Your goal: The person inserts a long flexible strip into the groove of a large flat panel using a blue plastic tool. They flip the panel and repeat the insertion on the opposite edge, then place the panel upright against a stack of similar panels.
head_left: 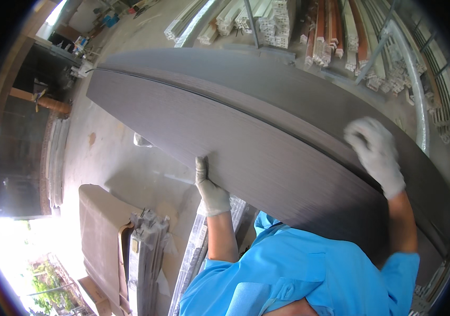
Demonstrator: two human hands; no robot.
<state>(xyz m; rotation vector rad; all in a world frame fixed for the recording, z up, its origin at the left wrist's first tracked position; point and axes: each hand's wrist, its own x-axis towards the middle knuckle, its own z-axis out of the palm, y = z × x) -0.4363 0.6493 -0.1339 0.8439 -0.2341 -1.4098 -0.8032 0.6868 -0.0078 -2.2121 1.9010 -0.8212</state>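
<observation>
Steadying the edge of the long dark panel (235, 152), crosswise just beyond the blue shirt (330, 274), in the gripping gloved left hand (212, 194), ahead and left of the shirt; poising the gloved right hand (375, 150), fingers curled, ahead and right of it, too blurred to tell whether holding anything. Might tip the panel by pressing unevenly, or snag the black strip (246, 112) with a glove. Impossible to see: most left fingers, any support beneath the panel.

Gloved left grip (213, 194) at edge of dark panel (267, 158), right grip (376, 152) a blur.
</observation>
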